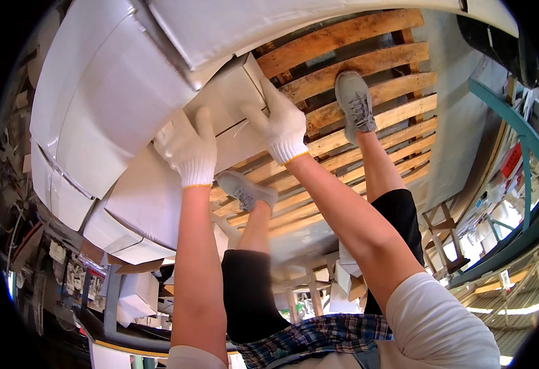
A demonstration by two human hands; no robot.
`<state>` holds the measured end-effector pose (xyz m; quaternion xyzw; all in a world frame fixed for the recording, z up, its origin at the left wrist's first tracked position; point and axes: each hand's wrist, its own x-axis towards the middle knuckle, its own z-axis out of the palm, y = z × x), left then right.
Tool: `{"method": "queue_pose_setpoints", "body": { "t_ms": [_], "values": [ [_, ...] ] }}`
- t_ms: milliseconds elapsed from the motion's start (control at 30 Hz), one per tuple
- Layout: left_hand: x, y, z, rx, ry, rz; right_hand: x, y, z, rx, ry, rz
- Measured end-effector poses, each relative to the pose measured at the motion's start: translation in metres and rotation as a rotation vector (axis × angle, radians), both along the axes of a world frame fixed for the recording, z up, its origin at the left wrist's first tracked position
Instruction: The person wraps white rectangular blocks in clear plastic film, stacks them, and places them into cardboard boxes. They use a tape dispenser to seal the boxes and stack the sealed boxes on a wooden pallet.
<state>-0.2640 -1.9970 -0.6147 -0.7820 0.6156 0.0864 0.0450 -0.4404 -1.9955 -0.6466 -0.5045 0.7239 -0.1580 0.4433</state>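
A white cardboard box (228, 93) with a dark seam across its top is between my two hands, beside the stacked cartons. My left hand (189, 146), in a white knitted glove, is closed on the box's left side, its thumb up along the top and its other fingertips partly hidden. My right hand (280, 125), gloved the same way, holds the right side, thumb over the top and fingers reaching along the far right edge. The box's underside is hidden, so I cannot tell whether it rests on the pallet.
Large white cartons (94, 92) are stacked on the left and across the far side. My shoes (354, 101) stand on a slatted wooden pallet (343, 60). Grey floor (451, 117) runs along its right. Farther right is a teal metal frame (515, 123) with a wooden stool (444, 237) nearby.
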Motion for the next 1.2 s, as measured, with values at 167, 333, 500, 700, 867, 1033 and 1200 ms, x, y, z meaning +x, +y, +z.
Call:
{"method": "queue_pose_setpoints", "body": {
  "t_ms": [167, 333, 500, 700, 867, 1033, 1200],
  "values": [
    [0.0, 0.0, -0.004, 0.012, -0.048, 0.005, 0.006, -0.037, 0.005, -0.03, -0.048, 0.086],
    [-0.017, -0.003, -0.011, 0.029, -0.158, 0.051, 0.009, -0.063, 0.0, -0.316, -0.123, 0.013],
    [-0.019, 0.002, -0.003, 0.044, -0.142, 0.055, 0.015, -0.031, 0.022, 0.111, 0.01, -0.021],
    [-0.025, 0.011, -0.018, -0.095, -0.054, 0.012, 0.006, -0.027, 0.025, 0.173, 0.015, -0.015],
    [-0.025, 0.015, -0.027, -0.113, 0.013, 0.064, 0.008, -0.029, 0.024, 0.14, -0.008, -0.057],
    [-0.034, 0.022, -0.026, -0.079, -0.001, 0.094, 0.001, -0.025, 0.023, 0.21, -0.011, 0.057],
    [-0.034, 0.008, -0.022, -0.11, -0.001, 0.104, 0.0, -0.028, 0.011, 0.115, 0.0, 0.141]
  ]
}}
